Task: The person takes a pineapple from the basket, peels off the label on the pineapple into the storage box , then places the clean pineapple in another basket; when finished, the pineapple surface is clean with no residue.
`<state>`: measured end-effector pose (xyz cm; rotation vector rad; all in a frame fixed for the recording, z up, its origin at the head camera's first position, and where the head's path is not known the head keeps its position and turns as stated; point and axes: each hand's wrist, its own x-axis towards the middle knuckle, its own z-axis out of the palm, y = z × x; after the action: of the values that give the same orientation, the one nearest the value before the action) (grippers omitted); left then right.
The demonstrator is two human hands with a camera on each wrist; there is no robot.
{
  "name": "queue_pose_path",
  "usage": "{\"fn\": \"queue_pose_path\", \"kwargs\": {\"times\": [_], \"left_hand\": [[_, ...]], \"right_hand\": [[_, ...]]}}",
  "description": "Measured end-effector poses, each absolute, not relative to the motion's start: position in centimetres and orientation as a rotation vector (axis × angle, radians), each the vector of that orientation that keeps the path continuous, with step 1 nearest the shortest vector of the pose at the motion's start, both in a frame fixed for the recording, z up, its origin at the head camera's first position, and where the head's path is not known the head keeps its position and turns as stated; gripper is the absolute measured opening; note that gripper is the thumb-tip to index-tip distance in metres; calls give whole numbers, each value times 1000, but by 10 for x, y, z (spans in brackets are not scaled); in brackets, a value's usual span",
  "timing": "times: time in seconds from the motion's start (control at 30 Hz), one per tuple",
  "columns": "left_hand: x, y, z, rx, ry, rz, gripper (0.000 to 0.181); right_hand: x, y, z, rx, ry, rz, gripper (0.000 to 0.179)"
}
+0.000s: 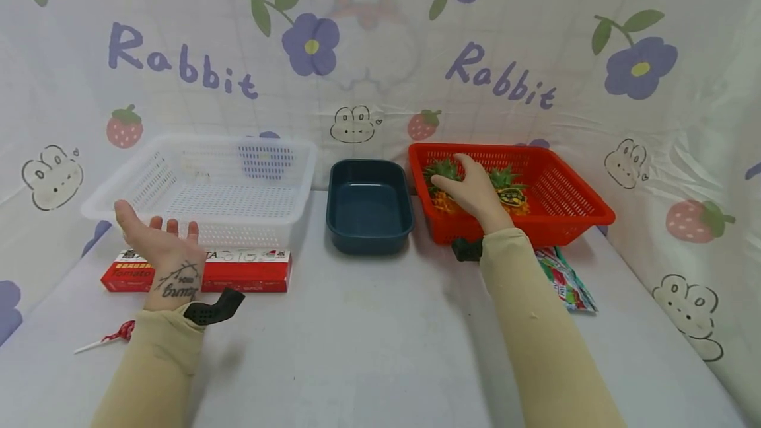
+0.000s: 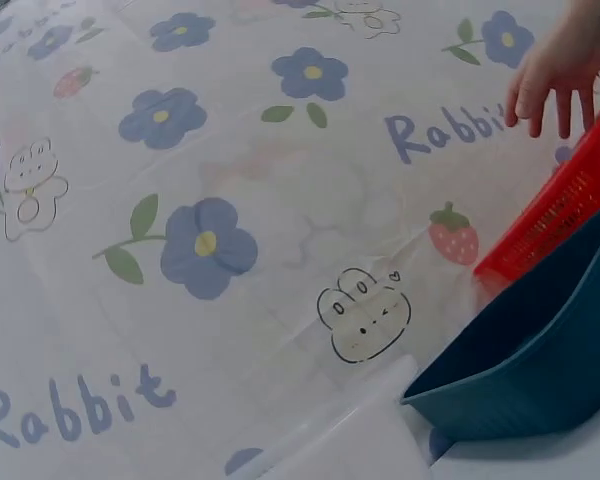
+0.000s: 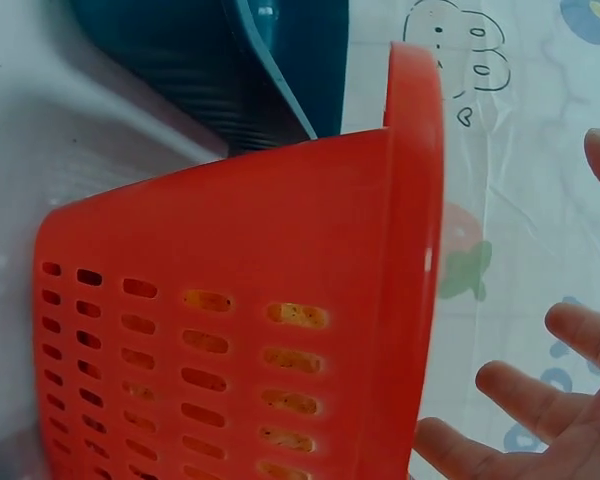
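Two small pineapples with green crowns lie in the red basket [image 1: 571,216]; the left pineapple [image 1: 442,202] is partly behind my right hand, and the other pineapple [image 1: 512,197] shows just right of it. My right hand [image 1: 472,190] hovers over the basket with fingers spread, and in the right wrist view its fingertips [image 3: 505,385] are beyond the rim with nothing in them. Palm up, my left hand [image 1: 169,249] is raised before the white basket [image 1: 238,233], holding nothing. Behind that hand lies a red and white box [image 1: 246,273], partly covered by it.
Between the baskets stands a dark blue tub [image 1: 368,240]. A red lollipop [image 1: 121,332] on a white stick lies by my left sleeve, which hides part of it. A colourful packet [image 1: 567,279] lies before the red basket, partly behind my right forearm. A printed curtain [image 1: 380,51] hangs behind.
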<state>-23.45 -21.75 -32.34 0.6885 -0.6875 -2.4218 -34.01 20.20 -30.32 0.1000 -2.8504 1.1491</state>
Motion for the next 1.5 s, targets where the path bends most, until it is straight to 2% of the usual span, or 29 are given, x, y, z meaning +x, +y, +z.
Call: {"fn": "queue_pose_path", "kwargs": {"times": [0.17, 0.47, 0.7, 0.8, 1.17, 1.5], "left_hand": [[-241, -225, -335, 756, -496, -2560, 33], [-250, -234, -349, 623, -166, -2766, 36], [-256, -236, -352, 629, -281, -2683, 65], [-257, -237, -352, 604, -272, -2678, 64], [-254, -237, -355, 602, -255, -2728, 53], [-253, -234, -356, 560, -223, -2763, 55]], "right_hand": [[-343, 205, -303, 102, -2829, 1175, 79], [-352, 213, -290, 229, -2963, 930, 76], [-368, 212, -279, 337, -3143, 628, 78], [-374, 211, -279, 330, -3222, 533, 79], [-377, 197, -278, 251, -3447, 360, 77], [-383, 191, -268, -68, -3567, 491, 79]]}}
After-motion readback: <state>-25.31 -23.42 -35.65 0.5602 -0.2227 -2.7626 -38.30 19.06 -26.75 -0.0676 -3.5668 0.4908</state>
